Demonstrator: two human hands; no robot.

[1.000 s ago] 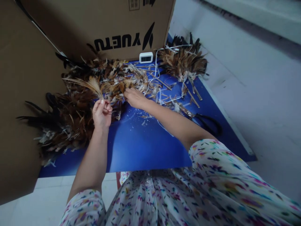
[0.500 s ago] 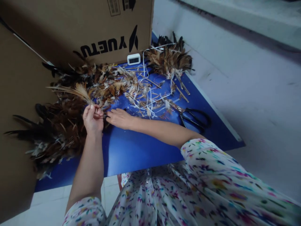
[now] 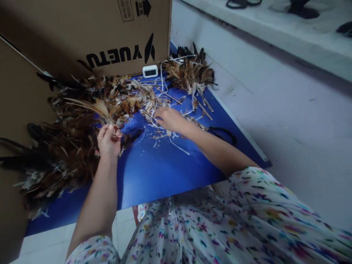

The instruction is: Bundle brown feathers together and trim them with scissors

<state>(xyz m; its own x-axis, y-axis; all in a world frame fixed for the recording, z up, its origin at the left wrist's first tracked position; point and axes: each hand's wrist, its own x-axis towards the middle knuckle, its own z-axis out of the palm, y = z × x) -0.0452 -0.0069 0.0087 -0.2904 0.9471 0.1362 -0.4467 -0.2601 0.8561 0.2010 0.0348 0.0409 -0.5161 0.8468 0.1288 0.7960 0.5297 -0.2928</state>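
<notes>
My left hand [image 3: 109, 140] is closed in a pinch round the quill ends of a small bunch of pale tan feathers [image 3: 101, 109], whose tips fan up to the left. My right hand [image 3: 169, 119] is over loose white strips [image 3: 180, 147] and feather scraps on the blue tabletop [image 3: 148, 172]. Its fingers are bent down and drawn together, and whatever lies under the fingertips is hidden. Partly covered by my right forearm are black-handled scissors [image 3: 227, 132]. A large heap of brown and black feathers [image 3: 74, 135] lies left of my left hand.
A tied bundle of brown feathers on sticks [image 3: 189, 71] lies at the back right, against the wall. Beside it stands a small white digital clock [image 3: 150, 71], before a large cardboard box [image 3: 110, 33]. Dark objects rest on a ledge [image 3: 264, 25] at upper right.
My right hand has moved right, from beside my left hand to the white strips. One strip now trails nearer the front. My left hand still pinches the feathers. The view has shifted slightly.
</notes>
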